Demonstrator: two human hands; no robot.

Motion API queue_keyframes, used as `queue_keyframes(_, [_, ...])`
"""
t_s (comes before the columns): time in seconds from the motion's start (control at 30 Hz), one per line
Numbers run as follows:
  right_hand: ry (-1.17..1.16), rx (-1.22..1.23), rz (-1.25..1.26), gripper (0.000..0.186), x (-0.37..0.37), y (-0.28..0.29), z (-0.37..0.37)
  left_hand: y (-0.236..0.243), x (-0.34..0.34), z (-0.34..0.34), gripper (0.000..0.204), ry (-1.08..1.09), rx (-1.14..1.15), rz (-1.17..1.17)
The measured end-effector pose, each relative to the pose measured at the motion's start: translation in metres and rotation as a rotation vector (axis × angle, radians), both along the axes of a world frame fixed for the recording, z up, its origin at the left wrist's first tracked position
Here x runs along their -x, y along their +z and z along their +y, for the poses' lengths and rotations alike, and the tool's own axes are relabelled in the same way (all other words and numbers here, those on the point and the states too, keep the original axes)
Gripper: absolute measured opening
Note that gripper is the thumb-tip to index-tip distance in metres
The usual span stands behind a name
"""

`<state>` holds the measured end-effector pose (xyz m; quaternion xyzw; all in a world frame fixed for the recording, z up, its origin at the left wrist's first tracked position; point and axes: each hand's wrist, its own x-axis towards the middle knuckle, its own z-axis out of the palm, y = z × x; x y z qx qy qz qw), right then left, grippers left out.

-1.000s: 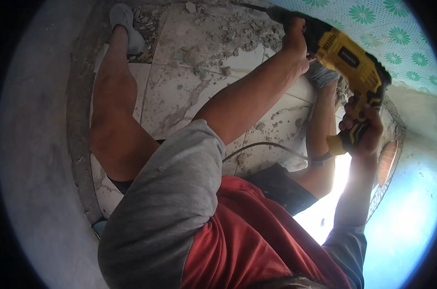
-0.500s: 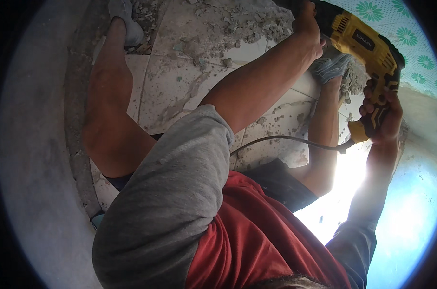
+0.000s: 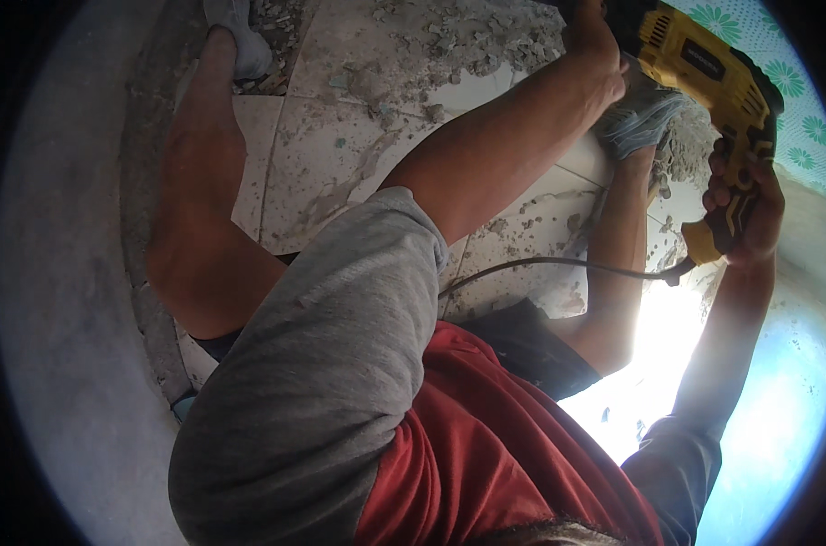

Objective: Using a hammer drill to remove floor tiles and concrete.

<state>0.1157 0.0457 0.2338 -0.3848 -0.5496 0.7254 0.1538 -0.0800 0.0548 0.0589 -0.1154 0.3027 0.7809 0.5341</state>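
Gripping yellow-and-black power drill (image 3: 704,71) with both hands, set apart along its body; drill at upper right, over debris-strewn tiled floor (image 3: 326,150). Right hand (image 3: 760,214) wrapped round rear handle (image 3: 737,217); left hand (image 3: 598,45) closed about dark front end, fingertips partly lost at upper edge. Likely heavy, rigid, hard-shelled; front weight probably needs supporting palm, rear handle firm hold. Cord (image 3: 558,261) at handle base looks flexible, may tug. Dark label (image 3: 702,58) on housing: pale lettering, blurred.
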Motion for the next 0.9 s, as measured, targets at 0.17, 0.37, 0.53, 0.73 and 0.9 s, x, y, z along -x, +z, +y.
queue_keyframes(0.17, [-0.012,0.057,0.014,0.037,0.005,-0.017,0.002,0.011,0.019,-0.033,0.041,0.020,-0.037,-0.006])
queue_keyframes(0.37, [-0.313,-0.024,0.133,0.053,-0.012,-0.020,-0.109,0.051,0.011,-0.106,0.040,-0.055,-0.115,0.068])
queue_keyframes(0.53, [-0.334,-0.152,0.080,0.063,-0.061,-0.033,-0.200,0.056,-0.030,-0.154,0.037,-0.140,-0.289,0.054])
queue_keyframes(0.73, [-0.520,-0.126,0.110,0.040,-0.106,-0.081,-0.290,0.064,-0.075,-0.201,0.039,-0.350,-0.377,-0.157])
queue_keyframes(0.9, [-0.602,0.028,0.135,0.024,-0.107,-0.083,-0.297,0.030,-0.092,-0.192,0.043,-0.401,-0.252,-0.157])
